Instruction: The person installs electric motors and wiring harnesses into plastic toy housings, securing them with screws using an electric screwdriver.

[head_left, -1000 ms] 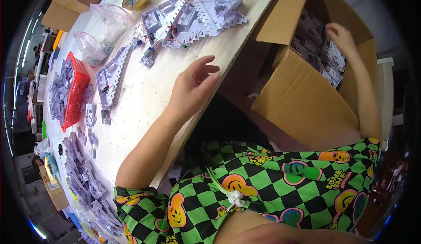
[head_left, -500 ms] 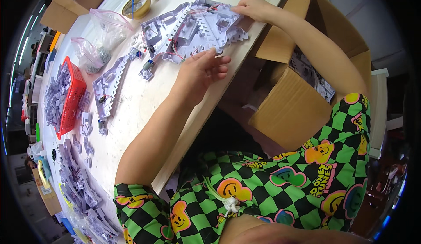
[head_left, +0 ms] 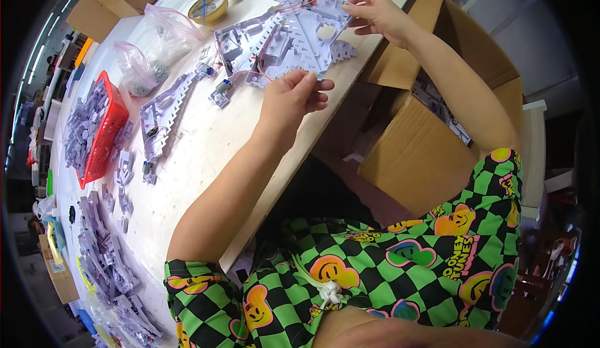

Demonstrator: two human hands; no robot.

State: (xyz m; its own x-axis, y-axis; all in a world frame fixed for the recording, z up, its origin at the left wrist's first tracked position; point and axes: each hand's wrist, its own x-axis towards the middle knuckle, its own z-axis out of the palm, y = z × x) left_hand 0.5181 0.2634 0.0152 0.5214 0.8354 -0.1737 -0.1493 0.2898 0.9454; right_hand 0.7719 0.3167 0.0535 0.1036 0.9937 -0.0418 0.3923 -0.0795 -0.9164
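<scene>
Fingers (head_left: 357, 10) of the right hand (head_left: 386, 21) are bent in close on the far right edge of a pale lavender plastic shell (head_left: 312, 51), thumb and index almost together with that edge between them, the others loosely curled. The left hand (head_left: 286, 101) is at the shell's near edge, thumb and index drawn together there and the remaining ones half curled; can't really tell whether it's pinching the plastic or just touching it. So the shell sits between the two hands, over the right-hand edge of the bench (head_left: 206, 154), zigzag teeth along its side.

Right up against it on the left is another toothed shell (head_left: 249, 30) with thin red wires, and a small motor piece (head_left: 220, 93) lies just below that. A bit further left there's a narrow toothed part (head_left: 164, 116), then two clear bags (head_left: 137, 76) of small bits, and a yellowish bowl (head_left: 215, 16) with a blue stick in it. Beyond those, a red basket (head_left: 107, 141) heaped with little lavender parts, plus a long pile of pieces (head_left: 103, 254) nearer the person. Off to the right, beside the bench, stands an open cardboard box (head_left: 406, 157) with more parts inside, partly hidden by the right forearm.
</scene>
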